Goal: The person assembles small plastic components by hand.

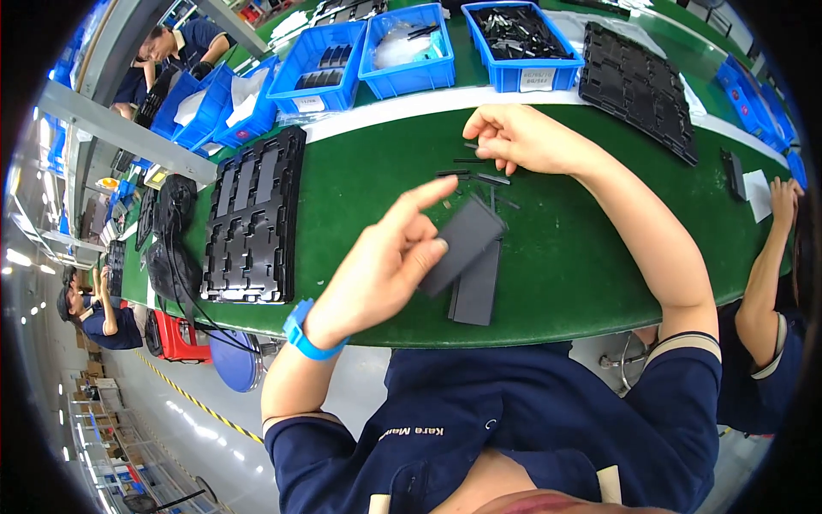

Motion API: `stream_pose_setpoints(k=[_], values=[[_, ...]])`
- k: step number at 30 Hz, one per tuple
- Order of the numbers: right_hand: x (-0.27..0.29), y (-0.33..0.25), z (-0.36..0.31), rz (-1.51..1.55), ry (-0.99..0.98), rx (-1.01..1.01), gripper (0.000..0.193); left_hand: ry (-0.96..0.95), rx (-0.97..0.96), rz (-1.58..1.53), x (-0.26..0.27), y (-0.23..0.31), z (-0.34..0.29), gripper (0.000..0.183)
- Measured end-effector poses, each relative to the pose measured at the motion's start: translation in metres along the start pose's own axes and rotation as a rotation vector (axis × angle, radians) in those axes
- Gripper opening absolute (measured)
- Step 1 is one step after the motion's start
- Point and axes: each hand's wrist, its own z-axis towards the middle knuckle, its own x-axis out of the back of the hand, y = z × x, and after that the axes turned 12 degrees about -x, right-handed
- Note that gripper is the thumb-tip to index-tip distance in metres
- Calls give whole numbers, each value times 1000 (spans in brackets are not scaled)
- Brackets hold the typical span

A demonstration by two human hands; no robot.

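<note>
My left hand (381, 270), with a blue wristband above it, is closed on a dark grey rectangular block (469, 242), thumb on its face and index finger stretched forward. A second dark grey block (476, 291) lies on the table, partly under the held one. Beyond them several thin black strips (492, 179) are scattered. Over their far side, my right hand (527, 141) has its thumb and fingers pinched together. A small dark strip (470, 146) shows at its fingertips.
On the green table (360, 180), a black moulded tray (254, 214) stands left and another (638, 90) far right. Blue bins, one with black pieces (519, 34), line the back. Black cables (175, 248) sit left. A co-worker's hand (783, 201) rests at the right.
</note>
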Motion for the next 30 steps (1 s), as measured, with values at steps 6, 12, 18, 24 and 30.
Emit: stream_pose_setpoints(k=[6, 12, 18, 24, 30], values=[[-1, -2, 3, 240, -110, 40, 24, 128, -25, 155, 10, -11, 18, 49], [-13, -7, 2, 514, -155, -36, 22, 372, -43, 70, 2, -52, 18, 45], [-22, -5, 4, 608, -136, -68, 27, 410, -63, 342, -6, -42, 19, 69], [-31, -11, -2, 557, -84, -64, 26, 388, -303, 663, -7, -49, 19, 64], [-35, -16, -9, 542, -44, -79, 24, 379, -323, 666, -7, -51, 18, 62]])
